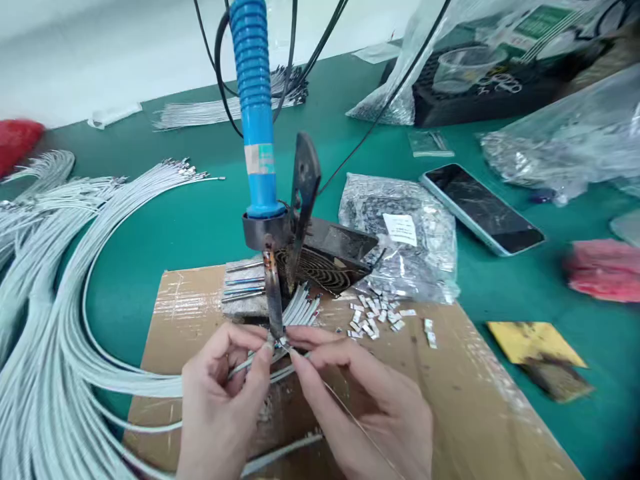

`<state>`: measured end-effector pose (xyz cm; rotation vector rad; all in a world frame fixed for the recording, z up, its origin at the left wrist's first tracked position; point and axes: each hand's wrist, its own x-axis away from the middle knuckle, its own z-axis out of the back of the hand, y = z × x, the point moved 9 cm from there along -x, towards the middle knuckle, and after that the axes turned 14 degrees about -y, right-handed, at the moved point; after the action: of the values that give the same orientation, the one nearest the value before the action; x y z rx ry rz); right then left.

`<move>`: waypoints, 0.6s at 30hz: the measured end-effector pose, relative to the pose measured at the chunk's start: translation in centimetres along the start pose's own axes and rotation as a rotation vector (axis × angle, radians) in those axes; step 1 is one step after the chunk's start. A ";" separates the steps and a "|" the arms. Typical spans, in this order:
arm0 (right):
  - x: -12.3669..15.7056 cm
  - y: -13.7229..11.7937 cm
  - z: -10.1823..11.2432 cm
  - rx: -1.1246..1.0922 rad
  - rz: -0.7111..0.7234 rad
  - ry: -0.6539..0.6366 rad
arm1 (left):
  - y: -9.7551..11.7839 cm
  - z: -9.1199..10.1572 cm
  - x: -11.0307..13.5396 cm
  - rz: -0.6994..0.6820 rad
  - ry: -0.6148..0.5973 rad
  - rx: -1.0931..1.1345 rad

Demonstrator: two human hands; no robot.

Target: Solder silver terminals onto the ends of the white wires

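Note:
A soldering iron (256, 100) with a blue handle is fixed upright, its dark tip (273, 297) pointing down between my hands. My left hand (223, 393) is closed in a pinch on a white cable (155, 385), holding its end right under the tip. My right hand (373, 400) is closed too, thumb and finger pinching a thin solder wire (361, 427) whose end meets the tip. A small metal piece shows at the joint, partly covered by fingertips. Behind the fingers lie more white cable ends (301, 307).
Brown cardboard (465, 407) covers the green table here. Small white connectors (373, 317) lie scattered to the right of the iron. A big cable bundle (55, 333) fills the left. Further right are a plastic bag (400, 257), a phone (485, 207) and a scorched yellow sponge (535, 343).

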<state>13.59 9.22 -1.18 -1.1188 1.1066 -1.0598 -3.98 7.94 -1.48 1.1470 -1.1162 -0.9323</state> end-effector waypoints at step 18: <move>0.4 0.9 0.9 0.060 -0.083 0.014 | -0.8 0.4 1.5 0.023 0.052 -0.216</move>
<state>14.57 9.02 -2.04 -1.1186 1.0401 -1.1605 -4.06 6.27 -1.98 0.9750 -0.9596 -0.9747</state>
